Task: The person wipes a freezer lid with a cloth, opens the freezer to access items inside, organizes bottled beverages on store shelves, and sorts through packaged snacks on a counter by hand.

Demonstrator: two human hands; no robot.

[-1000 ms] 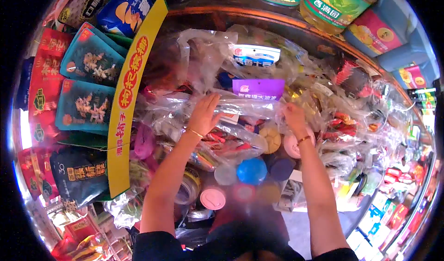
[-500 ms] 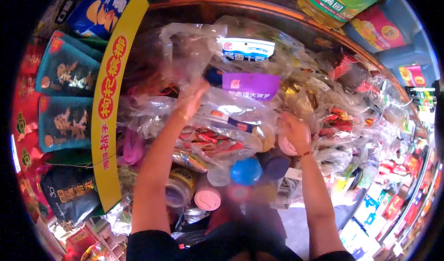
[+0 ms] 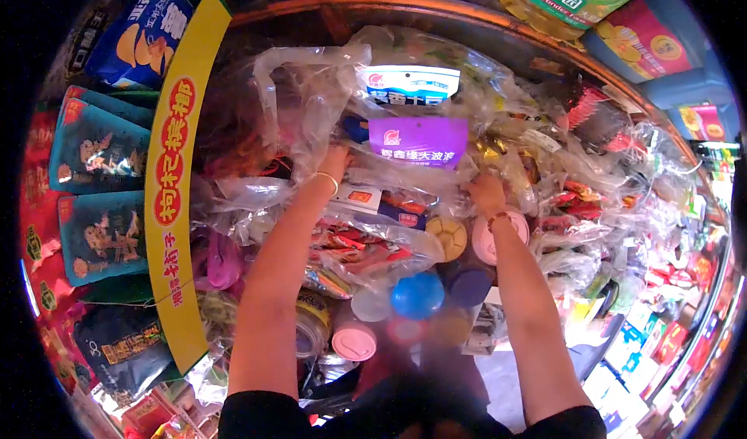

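My left hand (image 3: 333, 167) has its fingers closed on the edge of a clear plastic bag (image 3: 366, 241) that holds small red packets; its fingertips are partly hidden by the film. On the bag's other side, my right hand (image 3: 487, 194) grips the film too, just above a pink-lidded jar (image 3: 499, 237). Beyond and between the hands stand a purple snack packet (image 3: 419, 145) and a white-and-blue packet (image 3: 412, 83). Below the bag's edge lie a yellow lid (image 3: 447, 238) and a blue round lid (image 3: 418, 294).
Teal pouches (image 3: 101, 237) hang at the left behind a yellow printed strip (image 3: 173, 174). Loose clear bags (image 3: 576, 206) of packets fill the right. Oil jugs (image 3: 572, 3) stand at the top right. Several jars, one with a pink lid (image 3: 354, 341), sit near my body.
Both hands have moved slightly farther from my body with the plastic film. More of the purple packet and the yellow lid now shows. The view has shifted a little.
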